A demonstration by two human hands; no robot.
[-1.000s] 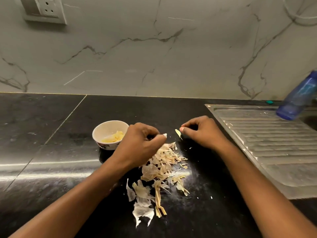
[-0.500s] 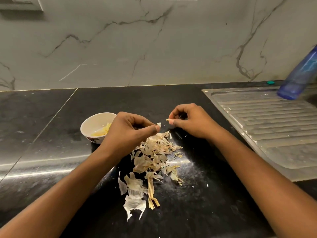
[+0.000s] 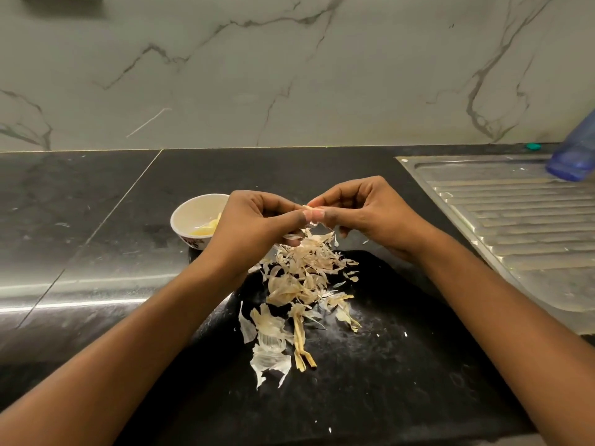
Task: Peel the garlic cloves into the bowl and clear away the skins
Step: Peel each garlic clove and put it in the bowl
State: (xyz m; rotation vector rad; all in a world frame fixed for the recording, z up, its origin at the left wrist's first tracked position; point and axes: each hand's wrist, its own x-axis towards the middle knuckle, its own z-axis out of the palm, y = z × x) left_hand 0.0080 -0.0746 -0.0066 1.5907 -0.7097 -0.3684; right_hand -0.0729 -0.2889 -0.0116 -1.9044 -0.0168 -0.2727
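Note:
My left hand (image 3: 254, 225) and my right hand (image 3: 363, 214) meet above the black counter, both pinching a small garlic clove (image 3: 311, 211) between thumbs and fingertips; a shred of skin hangs from it. The clove is mostly hidden by my fingers. Below the hands lies a pile of papery garlic skins (image 3: 302, 278), trailing toward me with a few dry stalk pieces (image 3: 302, 355). A small white bowl (image 3: 190, 214) with peeled yellow cloves (image 3: 206, 228) stands just left of my left hand.
A steel sink drainboard (image 3: 515, 226) runs along the right. A blue plastic bottle (image 3: 576, 152) leans at its far end, with a small green cap (image 3: 533, 145) by the wall. The marble backsplash (image 3: 289, 75) rises behind the counter.
My hands have come together and lifted slightly over the skins; a second ago they were apart, the right one pinching a small skin piece. The view has tilted downward.

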